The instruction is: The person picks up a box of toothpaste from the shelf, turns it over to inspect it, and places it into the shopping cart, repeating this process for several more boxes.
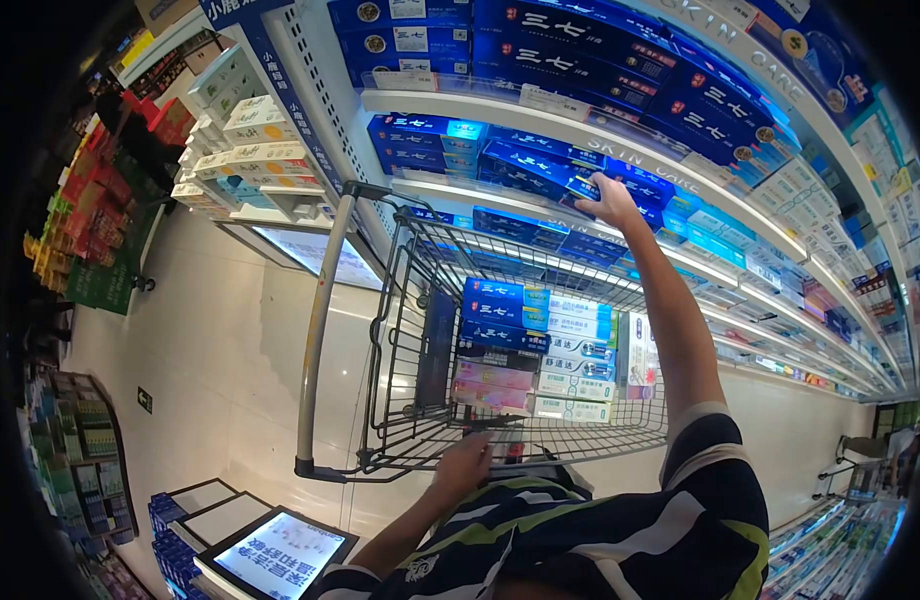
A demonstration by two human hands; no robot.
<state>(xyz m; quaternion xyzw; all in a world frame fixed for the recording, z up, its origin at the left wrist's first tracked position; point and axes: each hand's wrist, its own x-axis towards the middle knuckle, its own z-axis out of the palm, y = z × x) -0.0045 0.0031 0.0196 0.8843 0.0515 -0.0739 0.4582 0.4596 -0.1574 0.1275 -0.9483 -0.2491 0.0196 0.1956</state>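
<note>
My right hand reaches up to the middle shelf and closes on a dark blue toothpaste box in a row of like boxes. My left hand rests on the near rim of a wire shopping cart, fingers curled over it. Inside the cart lie several stacked toothpaste boxes, blue, pale blue and pink. My striped sleeve fills the bottom of the view.
Shelves of blue boxes run along the right under "SKIN CARE" strips. The cart's grey handle points left over a glossy white floor. A lit display screen and low shelves stand at bottom left.
</note>
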